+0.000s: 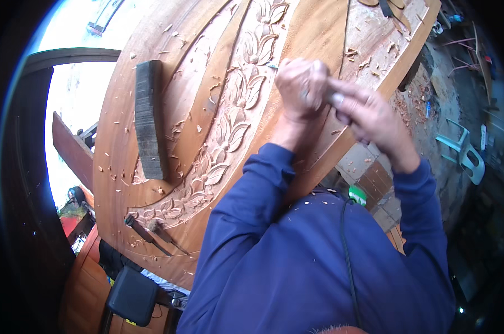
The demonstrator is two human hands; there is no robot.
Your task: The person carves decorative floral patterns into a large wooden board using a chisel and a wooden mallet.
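Observation:
On a large wooden panel (116, 133) with a carved band of leaves and flowers (229, 131), my left hand (302, 89) is closed, knuckles up, above the plain strip right of the carving. My right hand (369, 117) is closed beside it, thumb and fingers against my left fist, around something blurred that I cannot make out. A long dark block (150, 119) lies on the panel's left part. Two slender tools, one dark-handled (140, 228) and one with a rounder end (160, 234), lie at the lower left. Wood shavings are scattered over the surface.
Dark-handled items (385, 8) lie at the top right of the panel. A pale plastic chair (466, 158) is on its side on the shaving-strewn floor at right. A black case (132, 295) sits at lower left, near a dark wooden frame (34, 167).

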